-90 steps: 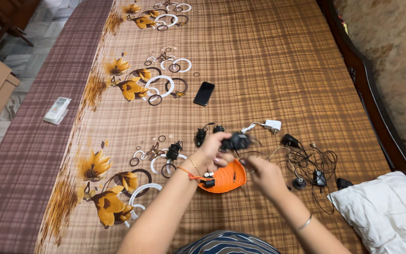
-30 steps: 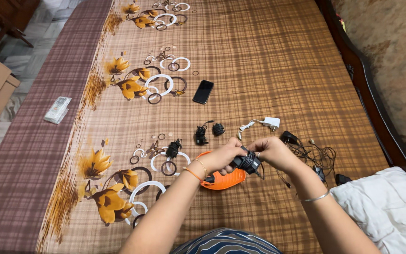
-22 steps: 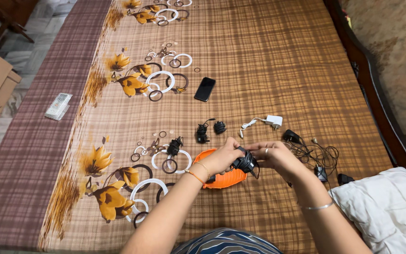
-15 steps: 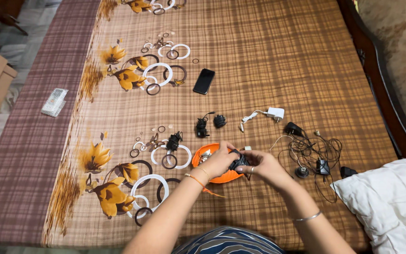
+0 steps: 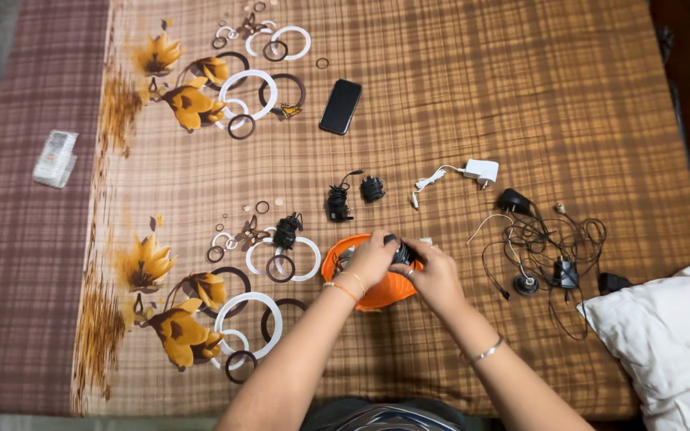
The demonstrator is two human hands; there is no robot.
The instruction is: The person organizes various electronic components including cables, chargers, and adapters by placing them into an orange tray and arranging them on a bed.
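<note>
Both-handed grip, coiled black charger [image 5: 400, 253]

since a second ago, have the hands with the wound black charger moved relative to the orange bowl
Yes. The black charger and both hands, left hand and right hand, have dropped closer over the orange bowl.

Three wound black chargers [image 5: 338, 203] on bedsheet; one phone [image 5: 340, 106]; one white charger [image 5: 481, 171].

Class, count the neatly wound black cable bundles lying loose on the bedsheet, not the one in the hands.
3: one bundle on the white ring print, one above the orange bowl, one small one right of that. The tangle may hide others.
</note>
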